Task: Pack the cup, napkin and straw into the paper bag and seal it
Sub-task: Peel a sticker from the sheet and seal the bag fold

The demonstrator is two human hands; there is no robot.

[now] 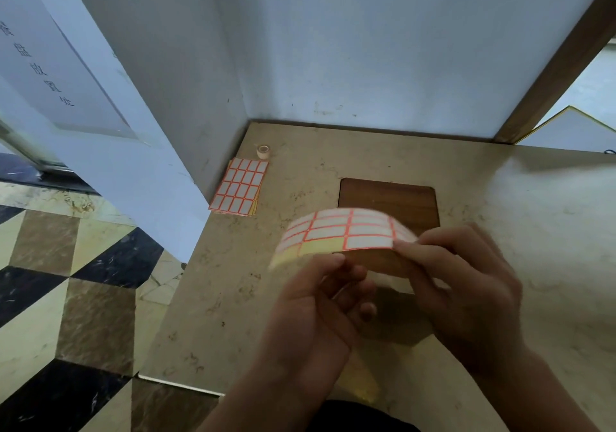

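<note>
A sheet of white labels with orange borders (346, 231) is held above the beige counter (533, 231), bent into an arch. Its lower left corner shows bare yellow backing where labels are gone. My right hand (466, 285) pinches the sheet's right edge between thumb and fingers. My left hand (316, 305) is under the sheet, its thumb tip at the sheet's lower edge. Both hands and the sheet are motion-blurred. No cup, napkin, straw or paper bag can be made out in view.
A stack of more label sheets (240, 185) lies at the counter's back left corner, with a small tape roll (263, 151) behind it. A dark wooden inset panel (386, 195) sits in the counter behind my hands. White walls close off the back; the tiled floor drops away on the left.
</note>
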